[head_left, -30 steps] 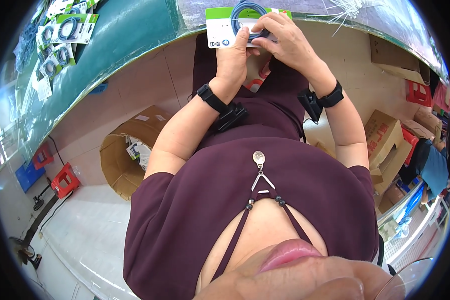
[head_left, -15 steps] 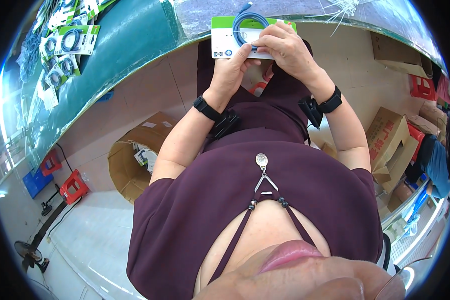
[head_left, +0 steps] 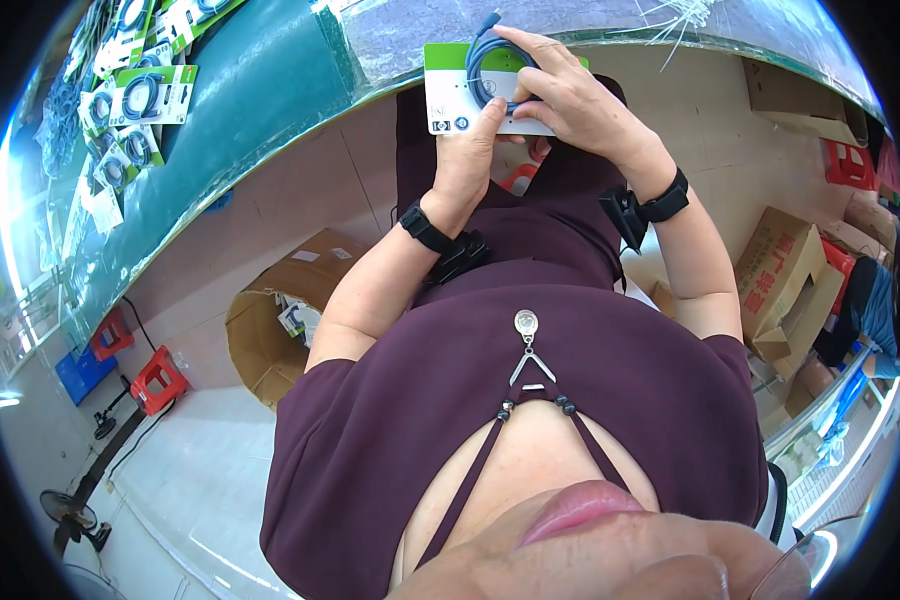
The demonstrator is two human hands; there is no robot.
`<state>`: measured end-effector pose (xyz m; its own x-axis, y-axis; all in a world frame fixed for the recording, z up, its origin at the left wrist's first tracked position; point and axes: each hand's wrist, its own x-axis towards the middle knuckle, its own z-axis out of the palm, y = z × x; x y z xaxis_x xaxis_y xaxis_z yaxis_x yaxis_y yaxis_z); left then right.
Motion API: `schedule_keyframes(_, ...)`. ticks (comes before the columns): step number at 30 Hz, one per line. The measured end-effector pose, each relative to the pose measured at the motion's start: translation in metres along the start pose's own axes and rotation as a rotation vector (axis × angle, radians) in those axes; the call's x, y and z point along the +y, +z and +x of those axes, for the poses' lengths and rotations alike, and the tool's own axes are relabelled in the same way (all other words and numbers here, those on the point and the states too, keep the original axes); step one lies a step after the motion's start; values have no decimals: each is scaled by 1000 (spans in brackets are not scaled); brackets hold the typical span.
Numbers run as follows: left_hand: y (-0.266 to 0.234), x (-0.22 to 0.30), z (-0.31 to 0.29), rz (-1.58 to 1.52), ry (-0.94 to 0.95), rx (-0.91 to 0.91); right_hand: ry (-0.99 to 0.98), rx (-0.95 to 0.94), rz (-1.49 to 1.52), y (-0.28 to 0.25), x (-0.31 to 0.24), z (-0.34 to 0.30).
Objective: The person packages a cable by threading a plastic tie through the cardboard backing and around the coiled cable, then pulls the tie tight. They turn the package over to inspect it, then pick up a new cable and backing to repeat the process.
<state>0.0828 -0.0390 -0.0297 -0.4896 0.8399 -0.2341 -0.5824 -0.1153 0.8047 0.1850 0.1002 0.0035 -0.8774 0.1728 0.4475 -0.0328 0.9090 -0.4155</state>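
A white and green packaging card [head_left: 448, 100] is held at the table's front edge, with a coiled blue-grey cable [head_left: 474, 72] lying on its face. My left hand [head_left: 466, 155] grips the card's lower edge, its thumb pressed on the bottom of the coil and its other fingers mostly hidden behind. My right hand [head_left: 585, 110] is closed on the coil's lower right side, thumb and fingers pinching there. Its index finger stretches up along the coil toward the connector [head_left: 491, 19], which sticks out above the card's top edge.
Several carded cables [head_left: 142, 95] lie heaped on the green table [head_left: 260, 75] at the left. White ties [head_left: 682, 14] lie at the far right of the tabletop. Below stand an open cardboard box [head_left: 260, 345], red stools [head_left: 158, 380] and more cartons [head_left: 775, 280] at the right.
My right index finger has straightened out from its bent position, now reaching up near the connector. The card and the coil sit slightly lower in view.
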Motion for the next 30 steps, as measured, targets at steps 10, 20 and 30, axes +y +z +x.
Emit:
schedule_keyframes(10, -10, -12, 5, -145, 18, -60, 52, -22, -224, 16, -8, -13)
schedule_keyframes(20, -19, -10, 7, -94, -14, -112, 101, 264, 11, -3, -31, 1)
schedule_keyframes(30, -6, -3, 16, 186, 249, 15, 124, 196, -65, -2, -11, -10)
